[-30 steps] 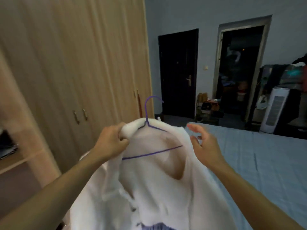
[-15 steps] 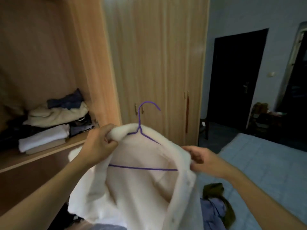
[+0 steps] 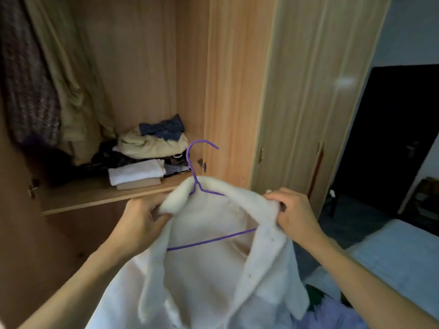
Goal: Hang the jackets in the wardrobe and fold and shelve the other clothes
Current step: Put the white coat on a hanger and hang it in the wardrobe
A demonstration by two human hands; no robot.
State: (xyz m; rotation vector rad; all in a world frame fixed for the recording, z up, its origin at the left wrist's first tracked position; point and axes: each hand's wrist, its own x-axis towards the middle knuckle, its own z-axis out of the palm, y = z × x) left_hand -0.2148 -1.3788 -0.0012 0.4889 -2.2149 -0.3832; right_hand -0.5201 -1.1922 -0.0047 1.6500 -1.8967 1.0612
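Holding: your left hand [image 3: 140,222] grips the white jacket [image 3: 209,269] collar at 9 o'clock, your right hand [image 3: 294,214] pinches it at 3 o'clock.
Hanger: purple hanger [image 3: 197,184] inside jacket, hook upright.
Beyond: open wardrobe [image 3: 237,91] at 12 o'clock; folded clothes [image 3: 142,169] on its shelf [image 3: 95,198].

Counts: 1 white fleece jacket [image 3: 213,269] lower centre, on 1 purple wire hanger [image 3: 198,179]. 2 hands on its collar: left hand [image 3: 140,224], right hand [image 3: 294,214]. Wardrobe: 1 open compartment [image 3: 133,74] upper left, 2 closed doors [image 3: 306,91] with 2 handles [image 3: 320,150] centre right. 2 hanging garments [image 3: 59,74] far left. 1 shelf [image 3: 99,195], 1 pile of folded clothes [image 3: 147,157]; item count in it unclear. 1 dark door [image 3: 389,129] right. 1 bed [image 3: 403,252] lower right.
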